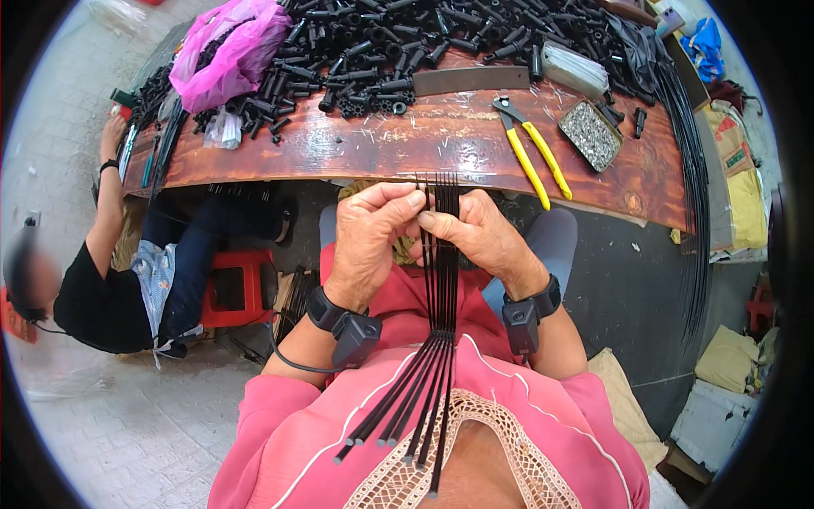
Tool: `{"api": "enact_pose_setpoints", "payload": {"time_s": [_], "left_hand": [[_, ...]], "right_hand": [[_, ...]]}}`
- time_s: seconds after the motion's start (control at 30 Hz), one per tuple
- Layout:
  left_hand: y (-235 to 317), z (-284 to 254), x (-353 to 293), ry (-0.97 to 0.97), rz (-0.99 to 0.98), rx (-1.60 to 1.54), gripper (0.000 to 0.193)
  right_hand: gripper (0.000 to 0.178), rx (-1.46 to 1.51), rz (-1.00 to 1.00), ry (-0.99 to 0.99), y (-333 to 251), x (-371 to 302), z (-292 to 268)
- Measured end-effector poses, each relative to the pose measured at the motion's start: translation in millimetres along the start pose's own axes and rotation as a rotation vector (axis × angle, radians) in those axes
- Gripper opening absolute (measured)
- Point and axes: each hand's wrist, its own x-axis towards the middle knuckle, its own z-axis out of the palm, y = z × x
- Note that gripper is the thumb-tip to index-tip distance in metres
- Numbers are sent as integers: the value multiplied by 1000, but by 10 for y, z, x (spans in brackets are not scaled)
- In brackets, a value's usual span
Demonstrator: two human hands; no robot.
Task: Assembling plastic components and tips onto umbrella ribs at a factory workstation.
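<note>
Several thin black rods (443,297), side by side like a comb, are held upright in front of my chest. They cross at my waist, and their thicker ends with grey tips fan out toward me. My right hand (487,233) is closed around the flat row near its thin upper ends, thumb lying across the front. My left hand (373,233) pinches the leftmost rod near its top between thumb and forefinger, and its fingertips almost meet my right thumb. Both hands are just off the table's near edge. A dark band device (354,332) sits on my left wrist, another (527,318) on my right.
On the wooden table (356,140) lie yellow-handled pliers (530,153), a tin of small metal pieces (591,136), a metal strip (471,80), heaped black tubular parts (381,51) and a pink bag (229,55). A co-worker (102,288) sits at left beside a red stool (237,288).
</note>
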Motion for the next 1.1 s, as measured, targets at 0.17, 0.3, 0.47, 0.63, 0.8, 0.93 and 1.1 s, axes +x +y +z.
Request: {"api": "enact_pose_setpoints", "payload": {"time_s": [0.17,0.3,0.47,0.63,0.8,0.93,1.1], "left_hand": [[43,66,15,11,39,-83,17],[6,22,91,43,125,-21,15],[-8,60,94,61,140,6,10],[34,-8,94,46,85,29,22],[322,-312,485,148,187,129,30],[630,-765,1182,390,475,616,21],[801,-952,1666,455,557,1092,21]], "right_hand": [[28,2,9,-2,-94,-1,31],[28,-67,43,-24,-57,25,-8],[28,-51,59,42,-49,12,10],[28,-68,77,29,-42,31,-6],[29,-56,103,42,-59,16,-38],[30,-29,107,57,-127,-31,-23],[30,-29,113,70,-92,-13,-40]]}}
